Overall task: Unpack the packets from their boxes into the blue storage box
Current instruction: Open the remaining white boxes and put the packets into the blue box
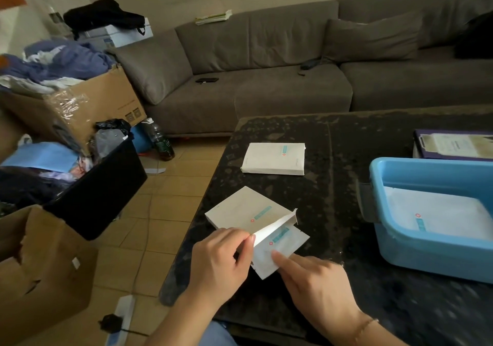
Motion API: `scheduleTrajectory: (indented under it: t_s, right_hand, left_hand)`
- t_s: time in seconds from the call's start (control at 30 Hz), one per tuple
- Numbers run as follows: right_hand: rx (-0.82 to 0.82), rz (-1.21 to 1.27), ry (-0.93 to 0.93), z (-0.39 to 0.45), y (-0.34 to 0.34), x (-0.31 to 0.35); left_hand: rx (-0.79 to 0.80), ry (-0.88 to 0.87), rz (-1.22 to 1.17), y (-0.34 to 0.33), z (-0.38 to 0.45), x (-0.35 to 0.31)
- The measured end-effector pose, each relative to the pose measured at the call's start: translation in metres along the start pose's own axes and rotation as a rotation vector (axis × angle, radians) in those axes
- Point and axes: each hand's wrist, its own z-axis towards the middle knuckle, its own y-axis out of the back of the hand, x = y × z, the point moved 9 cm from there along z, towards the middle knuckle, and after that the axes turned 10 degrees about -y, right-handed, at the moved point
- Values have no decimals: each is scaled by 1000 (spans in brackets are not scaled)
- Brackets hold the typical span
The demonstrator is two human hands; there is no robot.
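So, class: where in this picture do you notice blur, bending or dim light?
Head view: dim, soft indoor light; the table edge and sofa bow from the wide lens; the bottom right corner by the right hand is smeared; print on the near box is unreadable.

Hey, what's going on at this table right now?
A person is unpacking packets from white boxes. The left hand pinches the raised flap of the near box, while the right hand has a finger on the packets sticking out of it. A second box lies closed further back on the dark table. The blue storage box on the right already holds some packets.
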Motion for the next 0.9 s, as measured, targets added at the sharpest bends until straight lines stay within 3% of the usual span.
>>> scheduleTrajectory:
  t_s: [0.2, 0.33, 0.47, 0.57, 0.73, 0.8, 0.9]
  right_hand:
    - [-78, 81, -3, -18, 20, -19]
    - [-22, 177, 1, -33, 32, -35]
    - [20, 263, 71, -37, 62, -42]
    - [46, 322, 123, -34, 94, -40]
    - [122, 409, 147, -27, 144, -43]
    - [53, 445, 30, -26, 157, -55]
    - [-127, 690, -427, -30, 165, -85]
  left_hand:
    - [139, 62, -1, -17, -4, 10]
    - [260, 84, -23, -29, -3, 7]
    - [308, 8, -304, -29, 43, -27]
    - [640, 108, -713, -57, 71, -58]
    - [1071, 182, -971, -86, 69, -88]
    - [1090, 259, -1071, -89, 66, -90]
    - [842, 476, -1169, -86, 77, -81]
